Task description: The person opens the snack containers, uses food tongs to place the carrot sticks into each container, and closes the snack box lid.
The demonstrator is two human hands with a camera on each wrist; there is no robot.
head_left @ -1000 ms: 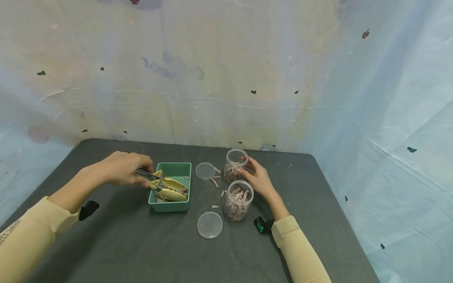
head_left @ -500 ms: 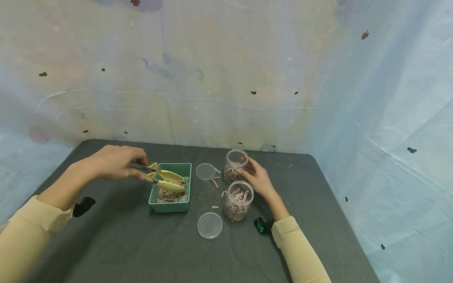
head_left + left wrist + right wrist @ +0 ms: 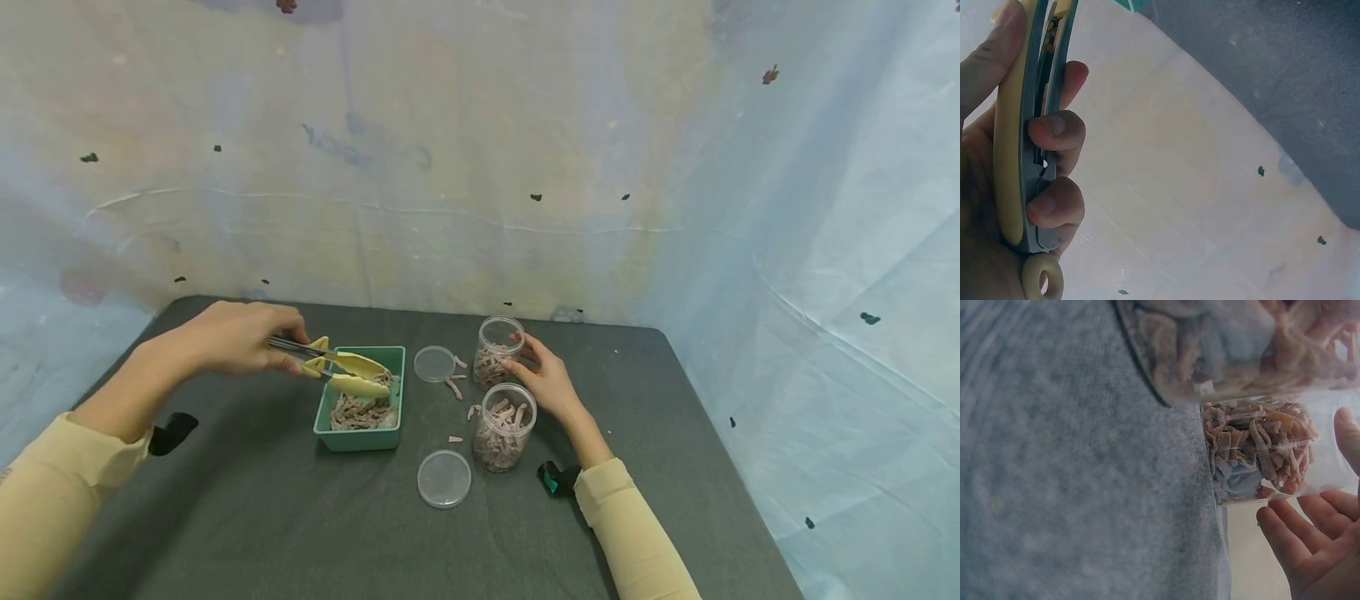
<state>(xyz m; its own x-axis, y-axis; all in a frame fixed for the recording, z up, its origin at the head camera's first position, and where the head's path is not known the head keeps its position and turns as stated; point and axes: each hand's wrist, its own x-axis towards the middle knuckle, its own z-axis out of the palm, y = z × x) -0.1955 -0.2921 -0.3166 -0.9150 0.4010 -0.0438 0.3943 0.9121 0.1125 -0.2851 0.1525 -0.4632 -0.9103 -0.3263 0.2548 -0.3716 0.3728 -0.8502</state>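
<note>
My left hand grips metal tongs with yellow tips, its fingers wrapped round the handles in the left wrist view. The tips hang over a green box of brownish strips; a few strips show at the tips, but whether they are pinched is unclear. Around the far clear jar, partly filled with strips, curl the thumb and fingers of my right hand. In front of it stands a fuller clear jar, lidless too, which looms at the top of the right wrist view.
Two clear round lids lie on the dark table: a near lid and a far lid. Several loose strips are scattered between the box and the jars. A pale sheet hangs behind the table.
My left hand has drawn back up and to the left, raising the tongs off the strips in the box; their tips look closer together. My right hand stays at the far jar.
</note>
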